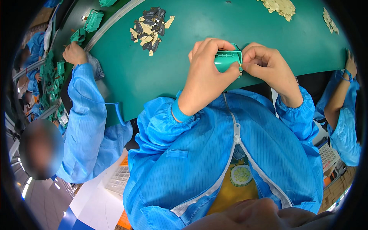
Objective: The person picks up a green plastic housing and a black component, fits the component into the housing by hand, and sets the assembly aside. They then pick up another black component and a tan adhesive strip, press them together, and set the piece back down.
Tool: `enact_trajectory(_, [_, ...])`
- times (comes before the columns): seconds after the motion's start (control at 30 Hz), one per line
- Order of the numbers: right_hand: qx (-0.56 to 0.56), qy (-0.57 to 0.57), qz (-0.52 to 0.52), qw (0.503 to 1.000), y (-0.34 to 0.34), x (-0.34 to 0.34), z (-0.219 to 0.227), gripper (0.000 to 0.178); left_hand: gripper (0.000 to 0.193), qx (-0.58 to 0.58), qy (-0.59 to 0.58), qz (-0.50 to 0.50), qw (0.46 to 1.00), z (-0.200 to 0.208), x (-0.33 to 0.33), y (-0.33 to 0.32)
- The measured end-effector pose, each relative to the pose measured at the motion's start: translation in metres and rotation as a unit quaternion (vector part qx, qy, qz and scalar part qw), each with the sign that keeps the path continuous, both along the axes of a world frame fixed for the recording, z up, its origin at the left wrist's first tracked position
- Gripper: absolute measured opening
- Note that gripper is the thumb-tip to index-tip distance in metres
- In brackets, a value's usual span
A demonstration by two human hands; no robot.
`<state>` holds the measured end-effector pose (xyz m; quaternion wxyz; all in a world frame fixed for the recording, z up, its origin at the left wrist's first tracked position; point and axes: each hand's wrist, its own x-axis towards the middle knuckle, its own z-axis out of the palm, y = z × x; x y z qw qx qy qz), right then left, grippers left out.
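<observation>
My left hand (209, 71) is wrapped round a green plastic housing (225, 61), with the thumb along its near side and the fingers over the far side. The housing has an open, box-like edge facing up and a smooth rounded part below. At its right end, my right hand (264, 65) is closed, thumb and index finger pinched together against the rim. Small brass-coloured bits (240, 70) show beside those fingertips. Whatever the right fingers pinch is too small and hidden to name. Both hands are just above the green table mat (168, 80).
A heap of black and cream flat pieces (148, 30) lies beyond my left hand. Cream pieces (280, 7) are piled at the far right, with a smaller group (330, 21) beyond. A co-worker's hand (75, 53) touches green parts by a curved rail (111, 25); another person's arm (337, 99) is at right.
</observation>
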<state>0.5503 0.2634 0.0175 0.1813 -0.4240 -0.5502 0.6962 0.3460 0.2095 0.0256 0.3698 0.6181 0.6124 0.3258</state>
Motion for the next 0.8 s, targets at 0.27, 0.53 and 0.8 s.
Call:
enact_trajectory(0.27, [-0.009,0.040,0.002,0.999,-0.007,0.005,-0.001,0.014,0.033,0.017,-0.040,0.015,0.999,-0.006,-0.001,-0.004])
enact_trajectory(0.53, [0.088,-0.017,-0.003,0.996,-0.013,-0.006,-0.003,0.027,0.034,-0.037,-0.174,0.031,0.984,-0.001,-0.007,-0.003])
enact_trajectory(0.8, [0.078,-0.048,-0.041,0.995,-0.005,-0.035,0.020,0.046,0.047,0.004,-0.508,0.047,0.860,0.003,-0.029,-0.023])
